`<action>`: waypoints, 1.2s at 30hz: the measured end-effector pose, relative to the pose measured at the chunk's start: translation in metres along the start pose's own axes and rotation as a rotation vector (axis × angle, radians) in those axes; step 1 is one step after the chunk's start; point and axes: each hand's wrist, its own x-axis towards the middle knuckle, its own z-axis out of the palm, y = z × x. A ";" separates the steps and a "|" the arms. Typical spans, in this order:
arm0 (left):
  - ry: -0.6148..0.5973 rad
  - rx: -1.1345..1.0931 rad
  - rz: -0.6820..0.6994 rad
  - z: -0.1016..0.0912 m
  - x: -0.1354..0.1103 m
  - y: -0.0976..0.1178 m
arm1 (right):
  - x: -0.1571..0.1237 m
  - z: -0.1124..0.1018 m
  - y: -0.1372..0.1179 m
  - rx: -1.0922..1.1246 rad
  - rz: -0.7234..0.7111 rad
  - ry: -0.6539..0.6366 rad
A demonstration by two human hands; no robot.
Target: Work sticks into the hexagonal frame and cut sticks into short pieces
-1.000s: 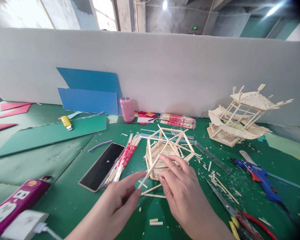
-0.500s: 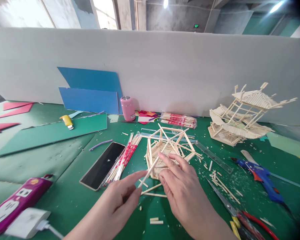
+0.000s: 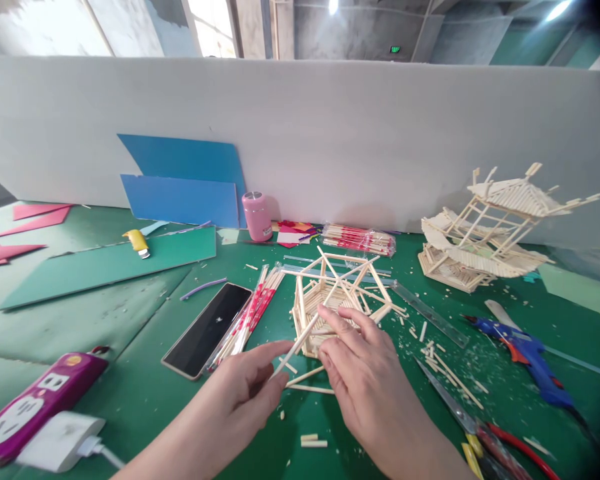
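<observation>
The white partition [image 3: 380,133] backs our green table [image 3: 130,400], and the finished stick pagoda [image 3: 485,227] sits far right, well apart from the hexagonal stick frame [image 3: 304,317] mid-table in front of us. Phone [image 3: 207,330] and a stick pack [image 3: 253,313] crowd its left, ruler [image 3: 427,313] and glue gun [image 3: 525,357] its right. Our right hand [image 3: 367,380] lies open, fingertips on the frame's near edge; our left hand [image 3: 240,397] pinches a long stick [image 3: 300,341] slanting up to it.

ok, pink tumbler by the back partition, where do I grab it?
Wrap the pink tumbler at mid-body, coming from the front. It is an upright, plain cylinder, with the white partition close behind it and the blue boards crowding its left side in view.
</observation>
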 end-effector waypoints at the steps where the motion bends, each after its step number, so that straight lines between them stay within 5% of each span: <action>1: 0.000 0.016 0.008 0.000 0.001 0.000 | 0.000 0.000 0.000 0.005 -0.002 0.003; 10: -0.015 0.147 0.115 -0.001 0.007 0.008 | 0.000 -0.002 0.000 0.031 -0.006 0.035; 19: 0.042 0.176 0.175 -0.007 0.004 0.011 | 0.008 -0.009 0.014 0.051 0.008 0.315; 29: 0.030 0.164 0.171 -0.007 0.003 0.009 | 0.039 -0.024 0.026 -0.036 -0.152 0.022; 36: 0.047 0.138 0.166 -0.007 0.003 0.010 | 0.055 -0.028 0.025 -0.205 -0.292 -0.065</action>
